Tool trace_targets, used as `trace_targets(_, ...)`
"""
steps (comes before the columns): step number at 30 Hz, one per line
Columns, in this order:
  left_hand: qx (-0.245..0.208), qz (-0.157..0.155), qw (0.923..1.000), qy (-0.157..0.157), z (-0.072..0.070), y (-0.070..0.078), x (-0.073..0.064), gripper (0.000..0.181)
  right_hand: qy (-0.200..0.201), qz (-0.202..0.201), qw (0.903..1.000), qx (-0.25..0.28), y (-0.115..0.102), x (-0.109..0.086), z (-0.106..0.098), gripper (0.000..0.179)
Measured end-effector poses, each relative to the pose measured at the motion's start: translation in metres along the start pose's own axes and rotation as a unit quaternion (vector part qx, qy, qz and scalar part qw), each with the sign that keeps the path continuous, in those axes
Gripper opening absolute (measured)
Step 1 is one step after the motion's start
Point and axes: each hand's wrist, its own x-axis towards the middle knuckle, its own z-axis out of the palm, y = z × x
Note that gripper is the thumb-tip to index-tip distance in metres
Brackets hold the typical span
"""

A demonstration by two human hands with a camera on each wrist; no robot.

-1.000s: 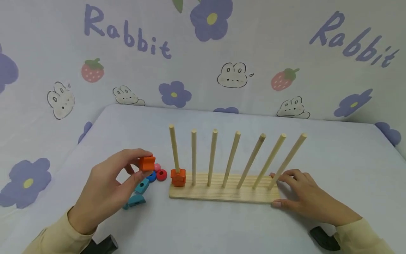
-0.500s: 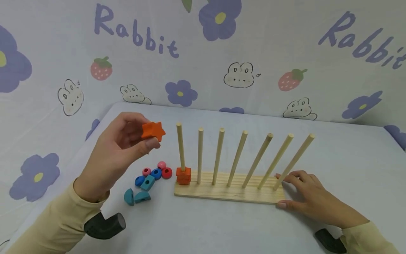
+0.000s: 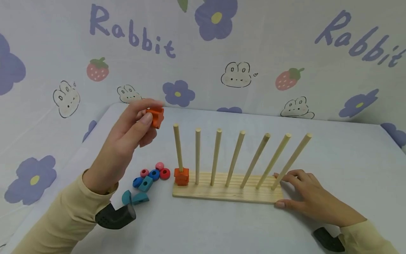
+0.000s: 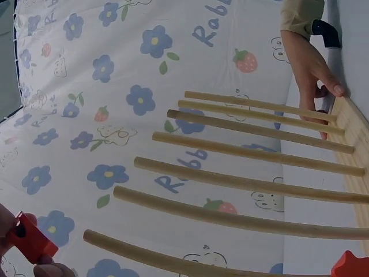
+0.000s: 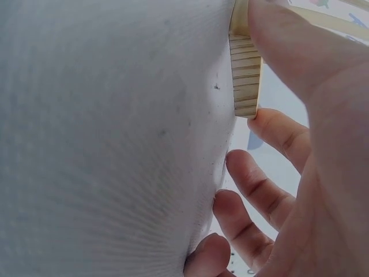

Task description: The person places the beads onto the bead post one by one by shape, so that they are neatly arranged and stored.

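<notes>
In the head view, my left hand (image 3: 118, 146) pinches an orange star-shaped bead (image 3: 157, 119) between thumb and fingers. The bead is up and to the left of the leftmost peg's tip, apart from it; its hole faces partly up in the left wrist view, where the bead (image 4: 36, 239) is at lower left. A wooden peg board (image 3: 209, 194) with a row of upright pegs lies on the table. Orange star bead material (image 3: 182, 177) sits at the foot of the leftmost peg. My right hand (image 3: 312, 197) grips the board's right end, thumb in front and index finger behind.
Left of the board lie loose beads: a red one (image 3: 165, 173), blue ones (image 3: 154, 174), pink ones (image 3: 160, 165), a teal block (image 3: 145, 184) and teal half-rounds (image 3: 140, 198). A patterned cloth (image 3: 196, 63) hangs behind the white table (image 3: 222, 229).
My left hand has lifted the orange bead from beside the loose beads to above the level of the peg tips, turning it on the way. My right hand stays at the board's end.
</notes>
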Motion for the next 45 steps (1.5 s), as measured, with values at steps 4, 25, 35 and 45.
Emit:
trace_targets(4,0.051,-0.03,0.9981,-0.017,0.003,0.004,-0.001,0.027,-0.001,0.002,1.0,0.001,-0.001,0.001,-0.001,0.056)
trace_targets(25,0.239,0.03,0.9687,-0.06,0.005,-0.004,0.012,0.039,0.003,-0.004,1.0,0.008,0.0,-0.001,0.002,0.063)
trace_targets(35,0.314,0.157,0.9356,-0.04,0.007,-0.009,0.014,0.049,0.004,-0.007,1.0,0.002,0.003,-0.001,0.001,0.066)
trace_targets(45,0.301,0.106,0.9474,-0.027,0.01,-0.025,0.008,0.045,0.001,-0.009,1.0,0.004,0.004,-0.002,0.001,0.067)
